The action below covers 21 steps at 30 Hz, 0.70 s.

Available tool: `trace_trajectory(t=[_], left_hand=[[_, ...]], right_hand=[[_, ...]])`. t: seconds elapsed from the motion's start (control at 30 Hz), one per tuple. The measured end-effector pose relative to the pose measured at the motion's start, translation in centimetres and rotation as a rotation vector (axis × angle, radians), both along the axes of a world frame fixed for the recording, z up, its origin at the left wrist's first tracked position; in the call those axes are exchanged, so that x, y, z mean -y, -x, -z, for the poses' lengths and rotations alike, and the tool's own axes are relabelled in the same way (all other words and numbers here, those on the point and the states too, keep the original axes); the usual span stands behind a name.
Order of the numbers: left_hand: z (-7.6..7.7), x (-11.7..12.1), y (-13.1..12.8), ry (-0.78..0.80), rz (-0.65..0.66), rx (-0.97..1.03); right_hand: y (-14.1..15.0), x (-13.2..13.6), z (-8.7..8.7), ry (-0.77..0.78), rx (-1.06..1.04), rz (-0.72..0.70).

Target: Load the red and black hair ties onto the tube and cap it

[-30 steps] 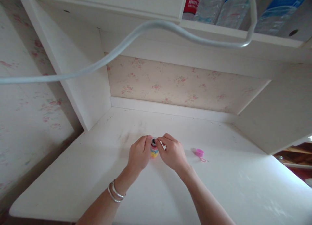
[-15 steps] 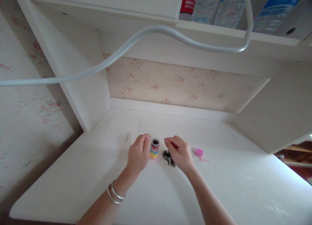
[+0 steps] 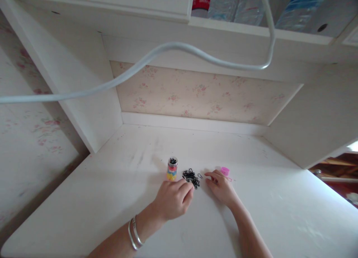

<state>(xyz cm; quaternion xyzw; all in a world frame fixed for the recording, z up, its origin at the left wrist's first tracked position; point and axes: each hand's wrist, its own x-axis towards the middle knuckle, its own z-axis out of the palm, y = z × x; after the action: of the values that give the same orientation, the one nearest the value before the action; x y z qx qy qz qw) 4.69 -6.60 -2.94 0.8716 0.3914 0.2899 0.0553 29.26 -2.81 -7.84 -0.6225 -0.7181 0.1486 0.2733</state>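
A small clear jar (image 3: 172, 171) stands upright, with red, blue and yellow layers and black bits at its mouth. Right of it lies a loose pile of small black hair elastics (image 3: 191, 178). My left hand (image 3: 175, 199), wearing silver bangles, is closed at the near edge of the pile; its fingertips are partly hidden, so anything pinched there cannot be made out. On the other side, my right hand (image 3: 221, 186) rests low with index finger and thumb apart, just right of a single stray elastic. Behind it is a pink cap (image 3: 225, 171) with a loop.
The white desk (image 3: 112, 198) has side panels and a back ledge. A pale cable (image 3: 173, 46) crosses high in front of me. Plastic bottles (image 3: 223, 4) stand on the shelf above, at upper right.
My left hand has moved from beside the jar to the right and nearer, up to the pile. My right hand has shifted right, off the pile, and its fingers have parted.
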Motion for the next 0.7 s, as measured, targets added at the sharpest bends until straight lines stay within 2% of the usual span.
trace_trajectory(t=[0.1,0.27,0.43,0.7], left_hand=[[0.8,-0.1,-0.9,0.103,-0.041,-0.116],[2.1,-0.8,-1.4,0.22,-0.17,-0.153],[2.6,-1.2,-2.0,0.243,-0.215,-0.179],[2.7,-1.3,-2.6,0.214,-0.195,-0.193]], right_hand=[[0.2,0.1,-0.1,-0.007,0.003,-0.04],[1.5,0.5,0.1,-0.021,0.047,-0.021],[2.2,0.5,0.3,-0.054,0.065,-0.021],[2.2,0.2,0.3,-0.156,0.009,0.044]])
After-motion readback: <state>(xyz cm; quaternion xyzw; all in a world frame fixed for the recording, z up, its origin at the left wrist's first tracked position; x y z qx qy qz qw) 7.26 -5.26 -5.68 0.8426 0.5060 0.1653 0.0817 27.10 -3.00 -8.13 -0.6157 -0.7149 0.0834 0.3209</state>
